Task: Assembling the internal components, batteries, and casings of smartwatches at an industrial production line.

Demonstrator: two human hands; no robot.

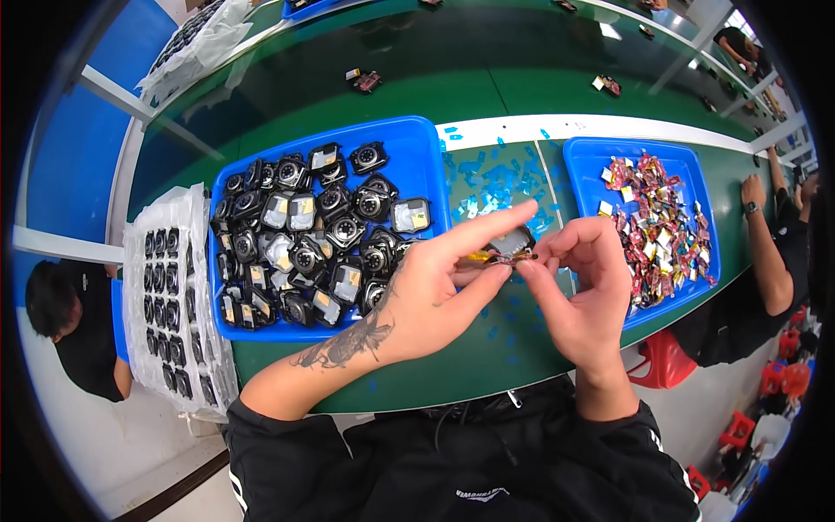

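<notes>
In front of my chest both hands meet at a small watch assembly with a dark rim and a greyish face. Reddish and yellow electronic bits show along its near edge. My left hand grips it from the left between thumb and fingers, its index finger stretched out past it. From the right, my right hand pinches the near right edge with thumb and forefinger. My fingers hide much of the piece. To the left, a blue tray is heaped with black watch cases, some back up and others showing grey faces.
At right, a blue tray holds many small red circuit boards with white and yellow parts. Blue film scraps litter the green table between. Watch cases in a pale sheet stand at far left. A moving-line-like green surface carries loose boards; people sit on either side.
</notes>
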